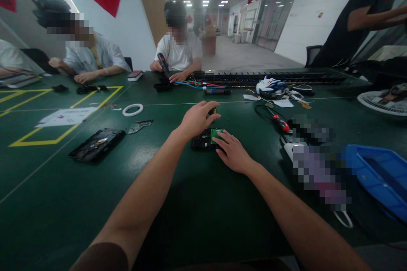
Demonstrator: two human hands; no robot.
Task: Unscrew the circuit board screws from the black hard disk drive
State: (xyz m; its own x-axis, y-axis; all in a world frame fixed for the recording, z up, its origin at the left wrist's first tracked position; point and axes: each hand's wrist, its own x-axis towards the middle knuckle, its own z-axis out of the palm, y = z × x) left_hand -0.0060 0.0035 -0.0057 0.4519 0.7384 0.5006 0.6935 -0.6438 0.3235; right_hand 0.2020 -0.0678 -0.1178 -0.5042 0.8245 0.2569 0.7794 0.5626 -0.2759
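Note:
A black plastic casing (201, 142) with a green circuit board (216, 135) in its right part lies flat on the table before me. My right hand (234, 151) rests over the casing's right end, its fingers stretched out and apart, touching the board. Just above the casing's far edge is my left hand (200, 117), thumb and fingers curved around a small black-and-yellow object (212, 111). Most of that object is hidden by the hand, so its kind does not show. To the left lie another black casing (98, 145) and a loose circuit board (140, 126).
A white ring (132, 110) and paper sheets (68, 116) lie at left. At right are a red-and-black screwdriver (280, 123), a power strip (291, 152) and a blue bin (378, 173). Across the table, a person (178, 51) holds a power driver (163, 63) near coloured wires.

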